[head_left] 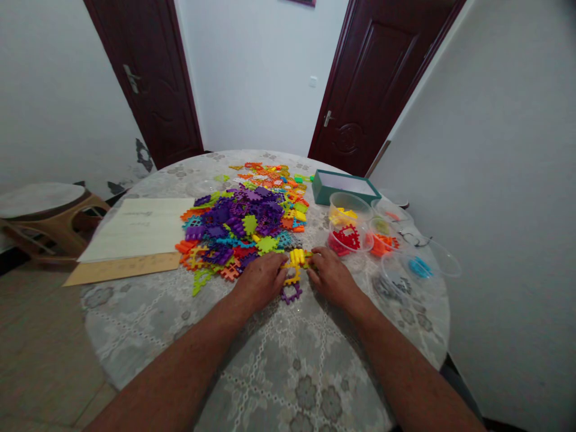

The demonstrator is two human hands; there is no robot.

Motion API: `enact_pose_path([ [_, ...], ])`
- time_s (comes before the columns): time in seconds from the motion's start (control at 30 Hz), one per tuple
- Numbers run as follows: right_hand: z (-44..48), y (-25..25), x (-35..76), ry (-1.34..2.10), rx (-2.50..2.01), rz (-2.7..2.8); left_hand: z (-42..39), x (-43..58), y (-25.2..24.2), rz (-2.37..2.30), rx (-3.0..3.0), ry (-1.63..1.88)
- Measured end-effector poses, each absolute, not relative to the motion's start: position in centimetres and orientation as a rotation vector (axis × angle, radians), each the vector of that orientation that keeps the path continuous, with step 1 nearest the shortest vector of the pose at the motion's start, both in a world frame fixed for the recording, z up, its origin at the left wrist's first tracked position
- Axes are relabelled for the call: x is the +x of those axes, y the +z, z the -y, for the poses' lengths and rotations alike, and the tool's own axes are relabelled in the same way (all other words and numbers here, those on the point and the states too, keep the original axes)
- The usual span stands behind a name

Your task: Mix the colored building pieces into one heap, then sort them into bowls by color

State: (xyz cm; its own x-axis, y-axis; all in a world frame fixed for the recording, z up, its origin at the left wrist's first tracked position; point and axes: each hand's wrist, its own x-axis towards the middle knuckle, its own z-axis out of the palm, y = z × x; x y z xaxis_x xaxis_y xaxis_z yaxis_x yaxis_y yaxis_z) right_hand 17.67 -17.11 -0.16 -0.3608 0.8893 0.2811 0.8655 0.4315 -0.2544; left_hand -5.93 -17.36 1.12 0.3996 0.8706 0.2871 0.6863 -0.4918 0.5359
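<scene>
Left hand [263, 276] and right hand [332, 275] are flanking the yellow piece [297, 257] by the heap's [252, 210] near edge, fingers bent (firm grip: cannot tell); uneven pressure would be risking a slip.

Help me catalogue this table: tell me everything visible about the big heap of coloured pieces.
The heap looks like many small plastic pieces, mostly flat with toothed edges, some with openings. Purple dominates its middle; lime, orange, blue and yellow show around it, with much orange at the far end. The pieces lie jumbled, overlapping at many angles, on the patterned tablecloth. A pale sheet lies to its left; the left hand is at its near edge, contact unclear.
</scene>
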Motion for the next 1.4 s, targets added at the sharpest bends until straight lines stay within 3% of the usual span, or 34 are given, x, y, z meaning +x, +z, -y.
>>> enact_pose_path([
  [0.23, 17.9, 1.6, 19.5, 0.108, -1.527, 2.181, 17.5, -5.8, 2.2, -1.321, 2.110, 0.825],
  [0.47, 18.5, 1.3, 18.0, 0.813, -1.349, 1.673, 18.1, -5.4, 2.8, -1.295, 1.862, 0.820],
  [0.97, 18.3, 0.1, 15.3, 1.347, -1.131, 1.288, 17.6, -5.1, 2.8, -0.863, 1.412, 0.837],
  [1.23, 18.7, 0.8, 15.3, 1.235, -1.170, 1.349, 17.9, -4.9, 3.7, -0.761, 1.130, 0.836],
  [1.4, 17.7, 0.3, 17.5, 0.524, -1.264, 1.729, 16.7, -6.1, 4.1, -0.845, 0.776, 1.127],
])
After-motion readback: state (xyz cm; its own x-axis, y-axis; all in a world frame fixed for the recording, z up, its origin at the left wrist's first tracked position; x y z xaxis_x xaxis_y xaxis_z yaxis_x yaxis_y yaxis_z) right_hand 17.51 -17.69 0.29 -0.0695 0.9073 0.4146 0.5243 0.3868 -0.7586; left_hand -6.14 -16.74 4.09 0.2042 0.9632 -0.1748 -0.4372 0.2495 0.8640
